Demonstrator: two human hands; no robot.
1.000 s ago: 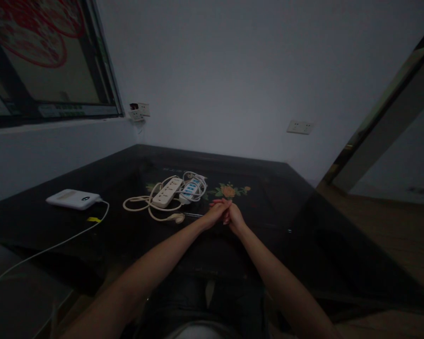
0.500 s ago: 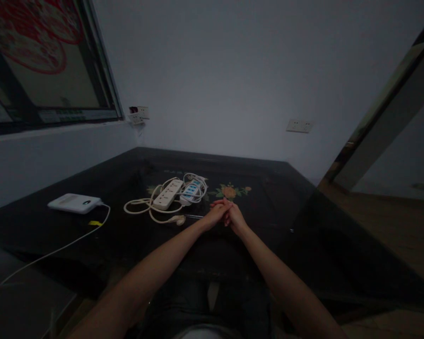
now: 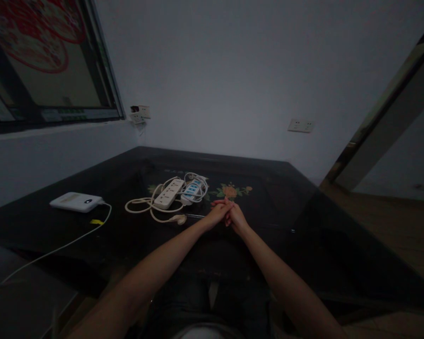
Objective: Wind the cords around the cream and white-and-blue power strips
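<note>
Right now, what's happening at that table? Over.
Left hand and right hand clasped. White power strip and blue-faced strip untouched, to their left. Plug lies in front of strips.

glossy tabletop (image 3: 268,207), 2 smooth plastic power strips (image 3: 169,194), smooth plastic-looking white device (image 3: 74,201), matt painted wall (image 3: 215,84)

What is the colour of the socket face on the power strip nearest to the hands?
Blue, on a whitish power strip; the head view shows it.

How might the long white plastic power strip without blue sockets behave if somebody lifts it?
The power strip probably stays stiff, having a straight, boxy body. Its pale cable, loosely looped, would likely flop and trail. Rolling seems unlikely, given the body's flat faces.
</note>
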